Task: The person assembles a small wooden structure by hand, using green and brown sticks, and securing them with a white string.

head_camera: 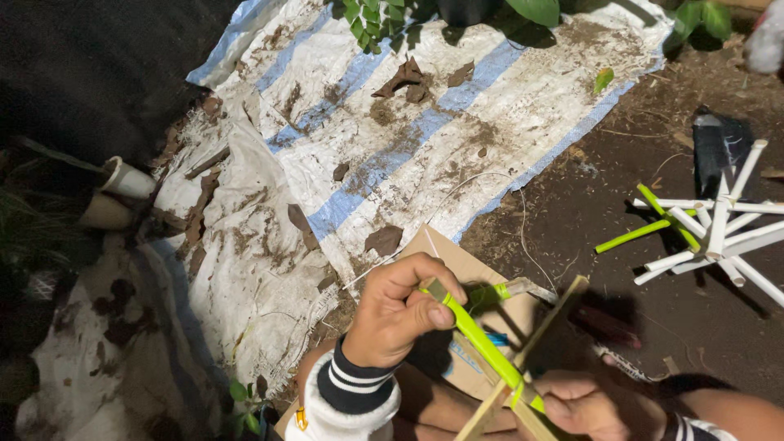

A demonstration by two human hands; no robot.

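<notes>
Pinching a green strip (478, 339) near its upper end, the left hand (392, 314) is curled tight, thumb pressed on the strip; the right hand (584, 404), at the lower edge of view, is closed on the strip's lower end where it meets two crossed pale sticks (531, 359). The strip runs diagonally between the hands, over a piece of cardboard (469, 273). A judged risk: the strip looks thin and stiff, so it could split or slip from the thumb if bent sharply, and the crossed sticks, held only at their meeting point, could swing out of line. A second green piece (498, 291) lies just behind the strip and might snag it. For room, bare soil (653, 302) opens to the right, up to a pile of white and green sticks (710, 229) well apart from the hands. To the left, a dirty white-and-blue tarp (392, 139) strewn with dry leaves borders the cardboard. Below, the person's own knees crowd the work.
</notes>
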